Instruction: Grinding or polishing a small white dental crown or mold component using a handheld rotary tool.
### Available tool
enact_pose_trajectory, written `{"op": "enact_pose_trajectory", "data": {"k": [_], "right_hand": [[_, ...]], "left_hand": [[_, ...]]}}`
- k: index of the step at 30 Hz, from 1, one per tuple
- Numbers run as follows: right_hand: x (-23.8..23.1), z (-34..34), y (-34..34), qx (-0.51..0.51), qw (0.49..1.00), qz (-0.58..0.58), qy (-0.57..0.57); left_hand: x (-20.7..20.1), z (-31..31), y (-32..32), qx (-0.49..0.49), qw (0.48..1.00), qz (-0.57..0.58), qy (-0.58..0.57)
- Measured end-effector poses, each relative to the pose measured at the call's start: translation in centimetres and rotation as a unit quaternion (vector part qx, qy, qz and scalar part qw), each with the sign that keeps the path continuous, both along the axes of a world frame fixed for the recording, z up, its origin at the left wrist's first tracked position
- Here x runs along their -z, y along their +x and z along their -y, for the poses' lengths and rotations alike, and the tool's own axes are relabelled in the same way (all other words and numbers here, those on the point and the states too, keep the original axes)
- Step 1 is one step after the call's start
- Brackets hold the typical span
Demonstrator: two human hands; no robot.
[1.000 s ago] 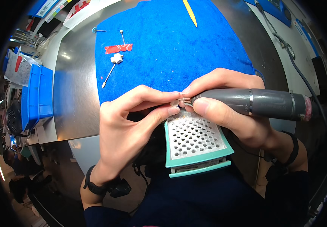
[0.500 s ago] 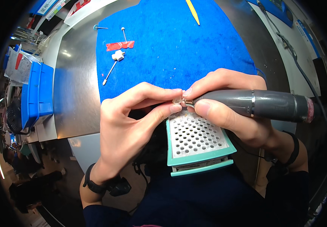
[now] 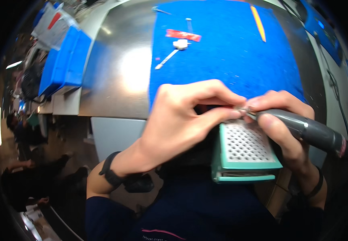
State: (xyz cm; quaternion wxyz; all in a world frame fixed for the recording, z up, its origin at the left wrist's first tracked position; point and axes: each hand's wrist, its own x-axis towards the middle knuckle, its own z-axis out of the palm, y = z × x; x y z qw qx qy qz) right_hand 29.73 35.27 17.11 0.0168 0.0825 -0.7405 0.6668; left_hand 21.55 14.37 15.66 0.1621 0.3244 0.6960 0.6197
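Observation:
My left hand [image 3: 178, 120] pinches a tiny pale piece [image 3: 241, 108] between thumb and fingertips; blur and the fingers hide its shape. In my right hand [image 3: 284, 128] lies a dark grey rotary handpiece [image 3: 316, 134], gripped like a pen, its tip pointing left. That tip meets or almost meets the small piece; contact cannot be made out. Both hands' fingertips come close together just above the far end of a green-framed box [image 3: 250, 165] with a perforated metal top [image 3: 248, 142].
A blue towel [image 3: 222, 52] covers part of the metal bench [image 3: 117, 60]. On it lie a white block [image 3: 180, 44] beside a thin-shanked bit [image 3: 166, 59], a red strip [image 3: 183, 35] and a yellow stick [image 3: 258, 24]. A blue bin [image 3: 63, 60] stands left; a cable [image 3: 332, 86] runs right.
The whole view has swung, so bench, hands and green box sit farther right in the picture. Both hands keep their grips, and the handpiece now slopes more down toward the right.

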Motion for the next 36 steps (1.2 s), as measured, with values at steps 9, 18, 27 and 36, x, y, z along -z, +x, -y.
{"op": "enact_pose_trajectory", "data": {"k": [9,18,27,36], "right_hand": [[0.2,0.4,0.1,0.023,0.998,0.015,-0.061],[-0.1,0.0,0.4,0.069,0.978,0.08,-0.18],[0.1,-0.7,0.2,0.05,0.983,0.056,-0.167],[0.2,-0.9,0.1,0.005,0.991,0.046,-0.122]], "left_hand": [[0.1,0.2,0.2,0.0,1.0,0.008,-0.001],[-0.7,0.2,-0.2,-0.046,0.997,0.068,-0.007],[-0.9,-0.1,0.1,-0.051,0.996,0.072,0.007],[-1.3,-0.3,0.6,-0.056,0.995,0.081,0.032]]}}
